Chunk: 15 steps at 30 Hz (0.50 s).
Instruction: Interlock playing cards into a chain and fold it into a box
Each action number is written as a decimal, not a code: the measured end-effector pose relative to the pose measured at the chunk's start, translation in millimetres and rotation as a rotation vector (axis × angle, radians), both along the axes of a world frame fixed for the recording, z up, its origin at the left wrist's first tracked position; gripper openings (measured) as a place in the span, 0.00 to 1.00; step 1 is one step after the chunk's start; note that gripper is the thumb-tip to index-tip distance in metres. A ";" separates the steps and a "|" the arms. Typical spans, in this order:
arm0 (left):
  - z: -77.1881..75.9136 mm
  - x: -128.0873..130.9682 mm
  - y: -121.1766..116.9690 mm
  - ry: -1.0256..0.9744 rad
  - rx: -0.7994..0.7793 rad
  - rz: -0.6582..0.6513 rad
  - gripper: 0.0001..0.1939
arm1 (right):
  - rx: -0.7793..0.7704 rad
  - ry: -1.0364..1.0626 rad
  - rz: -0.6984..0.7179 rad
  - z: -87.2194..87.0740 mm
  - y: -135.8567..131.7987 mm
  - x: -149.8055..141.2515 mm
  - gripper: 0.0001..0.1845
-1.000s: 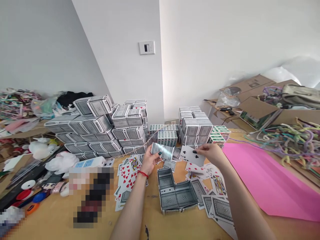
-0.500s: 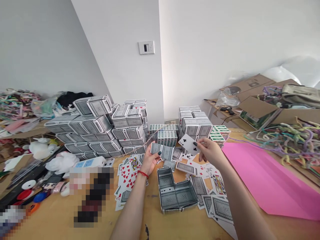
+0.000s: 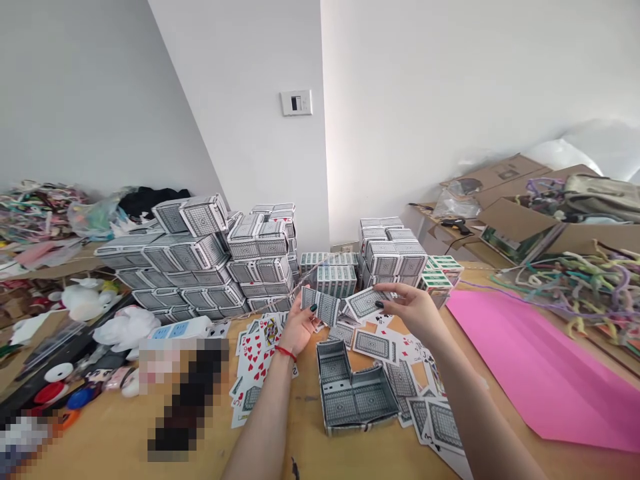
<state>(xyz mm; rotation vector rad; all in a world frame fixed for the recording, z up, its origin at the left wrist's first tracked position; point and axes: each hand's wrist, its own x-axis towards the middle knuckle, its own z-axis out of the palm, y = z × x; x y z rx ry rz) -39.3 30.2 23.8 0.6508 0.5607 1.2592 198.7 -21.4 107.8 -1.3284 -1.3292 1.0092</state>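
My left hand [image 3: 299,325], with a red string at the wrist, grips a folded piece of playing cards [image 3: 321,306], patterned backs outward. Just right of it, my right hand [image 3: 406,305] pinches a single playing card [image 3: 363,304], back side showing and tilted toward the folded piece. Whether the two pieces touch I cannot tell. Below both hands, an open L-shaped tray built of cards [image 3: 358,404] rests on the table. Loose cards lie on either side: face-up hearts [image 3: 257,357] at left, and mixed backs and faces [image 3: 373,345] at right.
Blocks built from cards stand in tall stacks at left [image 3: 175,257] and right [image 3: 395,257], with green-and-white card boxes [image 3: 336,281] between. A pink sheet [image 3: 540,367] covers the table's right side. Pipe cleaners [image 3: 590,287] and cardboard boxes [image 3: 520,213] sit beyond. A power strip [image 3: 180,329] lies left.
My right hand has turned its card from the clubs face to the patterned back and brought it closer to the folded piece. The left hand stays nearly in place. The view has tilted up slightly.
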 end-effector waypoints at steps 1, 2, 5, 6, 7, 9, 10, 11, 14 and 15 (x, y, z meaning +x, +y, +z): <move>0.2 -0.2 0.2 -0.004 -0.001 0.000 0.31 | -0.014 -0.023 -0.005 -0.1 0.0 -0.2 0.23; 0.4 -0.3 0.3 -0.007 -0.004 -0.004 0.31 | -0.022 -0.040 -0.018 -0.2 0.0 -0.7 0.26; 0.1 -0.7 0.6 -0.022 -0.015 -0.015 0.30 | -0.009 -0.007 -0.043 -0.3 -0.4 -3.7 0.32; -0.3 -0.7 0.7 -0.027 -0.019 -0.015 0.30 | -0.004 0.022 -0.025 -0.2 -0.8 -5.6 0.31; -0.7 -0.7 0.8 -0.030 -0.023 -0.012 0.29 | -0.008 0.047 0.011 0.0 -1.3 -8.1 0.29; -1.5 -0.3 0.9 -0.032 -0.033 -0.003 0.26 | -0.034 0.069 0.114 0.4 -3.0 -14.8 0.22; -1.8 0.1 0.9 -0.032 -0.038 0.002 0.24 | -0.051 0.066 0.166 0.5 -3.9 -19.1 0.18; -2.1 0.6 0.8 -0.033 -0.042 0.007 0.21 | -0.065 0.061 0.206 0.3 -4.9 -23.9 0.14; -2.6 2.4 0.4 -0.039 -0.048 0.024 0.14 | -0.084 0.058 0.268 -2.1 -7.3 -38.9 0.11; -2.7 2.8 0.2 -0.043 -0.049 0.034 0.13 | -0.083 0.059 0.272 -3.3 -7.8 -43.4 0.11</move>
